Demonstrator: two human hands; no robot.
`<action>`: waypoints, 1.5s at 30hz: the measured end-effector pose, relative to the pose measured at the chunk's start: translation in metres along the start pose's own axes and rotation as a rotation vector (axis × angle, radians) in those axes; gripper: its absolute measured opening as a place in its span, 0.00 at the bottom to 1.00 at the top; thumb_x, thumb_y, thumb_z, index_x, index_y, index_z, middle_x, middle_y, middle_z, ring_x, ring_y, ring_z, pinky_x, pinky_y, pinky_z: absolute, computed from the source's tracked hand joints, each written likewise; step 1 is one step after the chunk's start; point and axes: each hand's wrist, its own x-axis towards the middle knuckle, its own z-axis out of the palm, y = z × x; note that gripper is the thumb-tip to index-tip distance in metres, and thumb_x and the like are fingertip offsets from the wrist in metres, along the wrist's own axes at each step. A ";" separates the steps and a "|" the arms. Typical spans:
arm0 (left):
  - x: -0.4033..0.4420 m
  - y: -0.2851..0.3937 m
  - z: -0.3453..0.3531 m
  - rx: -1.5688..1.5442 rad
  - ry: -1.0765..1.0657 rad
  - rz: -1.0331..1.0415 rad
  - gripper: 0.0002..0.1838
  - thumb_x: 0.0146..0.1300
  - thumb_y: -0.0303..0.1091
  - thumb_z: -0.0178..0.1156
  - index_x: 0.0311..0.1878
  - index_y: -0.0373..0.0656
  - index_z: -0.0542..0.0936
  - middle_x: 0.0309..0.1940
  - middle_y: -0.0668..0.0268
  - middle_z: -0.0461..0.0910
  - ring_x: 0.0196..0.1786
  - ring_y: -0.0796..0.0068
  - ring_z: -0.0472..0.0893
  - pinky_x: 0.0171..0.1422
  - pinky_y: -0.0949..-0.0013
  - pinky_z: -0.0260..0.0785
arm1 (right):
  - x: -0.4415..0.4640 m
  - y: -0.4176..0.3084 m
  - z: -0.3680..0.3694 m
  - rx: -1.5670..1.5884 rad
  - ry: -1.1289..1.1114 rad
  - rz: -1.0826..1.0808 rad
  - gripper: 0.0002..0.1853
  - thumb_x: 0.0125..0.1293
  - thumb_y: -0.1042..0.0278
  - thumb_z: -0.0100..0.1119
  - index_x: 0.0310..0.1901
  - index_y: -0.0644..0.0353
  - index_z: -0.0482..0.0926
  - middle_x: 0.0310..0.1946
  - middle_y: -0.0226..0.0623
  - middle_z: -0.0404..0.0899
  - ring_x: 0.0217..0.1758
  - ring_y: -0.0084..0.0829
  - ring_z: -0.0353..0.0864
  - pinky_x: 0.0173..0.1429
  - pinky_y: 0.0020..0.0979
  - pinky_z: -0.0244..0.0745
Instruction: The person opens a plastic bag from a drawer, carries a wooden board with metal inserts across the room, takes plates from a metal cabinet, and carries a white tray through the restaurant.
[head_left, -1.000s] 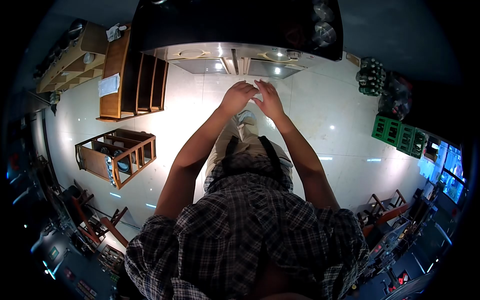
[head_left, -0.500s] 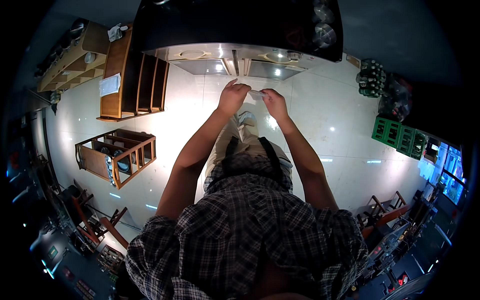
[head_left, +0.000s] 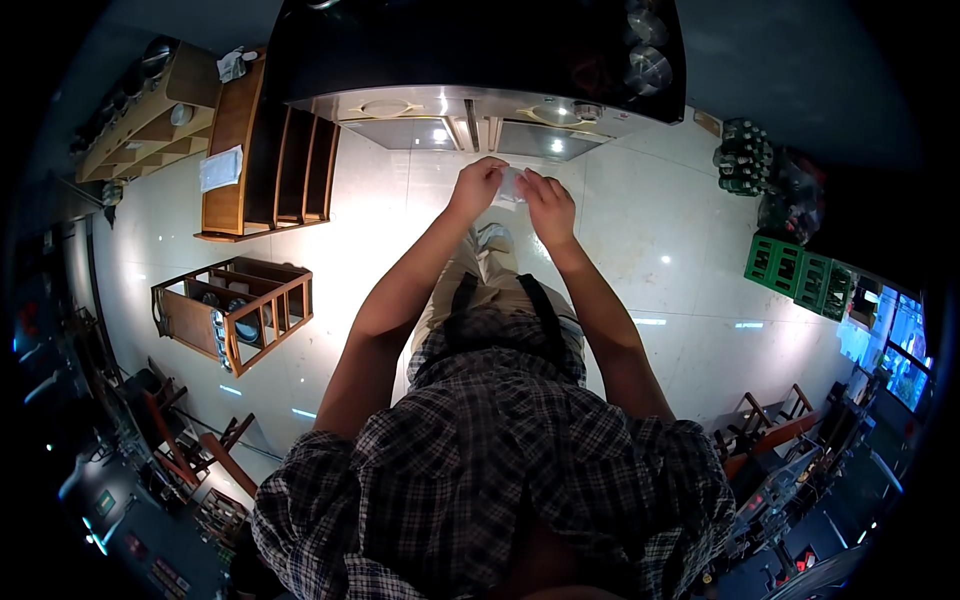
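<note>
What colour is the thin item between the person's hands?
The thin item looks whitish and translucent, best seen in the head view.

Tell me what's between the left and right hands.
In the head view, a small pale see-through piece spans the gap between the left hand and the right hand; what it is cannot be told.

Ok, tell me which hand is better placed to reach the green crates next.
Probably the right hand: the green crates are on the person's right, so the left hand would reach across. Both seem to have a grip on the small translucent sheet; the right would need freeing first.
</note>
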 end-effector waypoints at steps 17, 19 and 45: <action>0.001 0.008 0.006 -0.114 -0.032 -0.254 0.13 0.54 0.19 0.56 0.44 0.35 0.74 0.32 0.60 0.79 0.32 0.76 0.77 0.36 0.74 0.70 | -0.017 0.009 0.009 0.161 -0.241 0.302 0.19 0.48 0.78 0.55 0.46 0.57 0.74 0.41 0.37 0.74 0.43 0.37 0.76 0.47 0.35 0.73; 0.001 0.005 0.005 -0.085 0.009 -0.212 0.11 0.54 0.19 0.57 0.42 0.34 0.75 0.32 0.60 0.79 0.32 0.76 0.78 0.36 0.75 0.70 | -0.018 0.009 0.010 0.177 -0.290 0.362 0.20 0.48 0.78 0.55 0.47 0.58 0.73 0.42 0.37 0.74 0.43 0.38 0.76 0.46 0.35 0.74; -0.015 0.052 -0.013 0.193 -0.118 0.346 0.16 0.50 0.21 0.59 0.44 0.42 0.76 0.41 0.59 0.77 0.44 0.61 0.78 0.51 0.65 0.69 | -0.006 0.016 0.023 0.796 -0.491 0.611 0.17 0.50 0.71 0.64 0.44 0.64 0.77 0.34 0.44 0.80 0.36 0.40 0.79 0.43 0.31 0.72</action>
